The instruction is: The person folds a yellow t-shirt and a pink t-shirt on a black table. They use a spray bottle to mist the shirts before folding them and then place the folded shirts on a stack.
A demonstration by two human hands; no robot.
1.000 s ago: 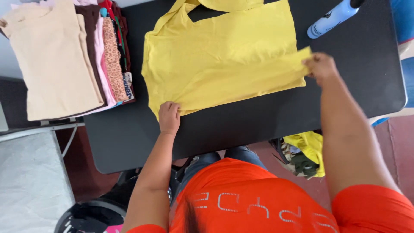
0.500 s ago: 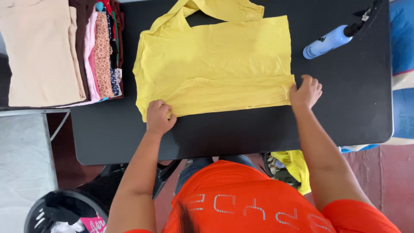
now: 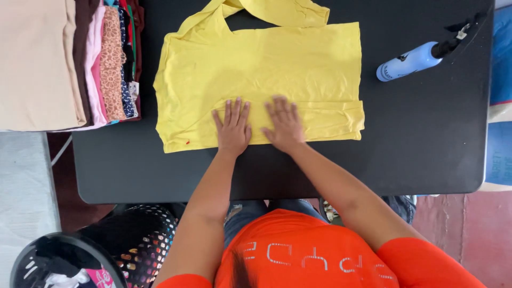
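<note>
— Yellow cotton, that top [image 3: 261, 74] spread flat across the black table [image 3: 426, 138], filling the upper middle of the frame. See how its lower edge is turned up into a band?

— Yes. Both palms rest on that band, side by side. The left hand [image 3: 233, 128] and the right hand [image 3: 284, 124] lie flat, fingers spread and extended, gripping nothing; I'd say they press the fold so the cloth stays smooth.

— And the sleeves?

— Folded over at the top edge, near the neckline, so the body reads as a tidy rectangle.

— What sits to the upper left?

— A stack of folded clothes [image 3: 64, 58], beige on the outside, then brown, pink, lace and dark prints, standing just beside the shirt but not touching it.

— The blue thing at the upper right?

— A pale blue spray bottle [image 3: 408, 63] lying on its side, well apart from the hands, out of the cloth's way.

— Below the table?

— A dark mesh basket [image 3: 133, 240] at lower left, holding some fabric.
</note>
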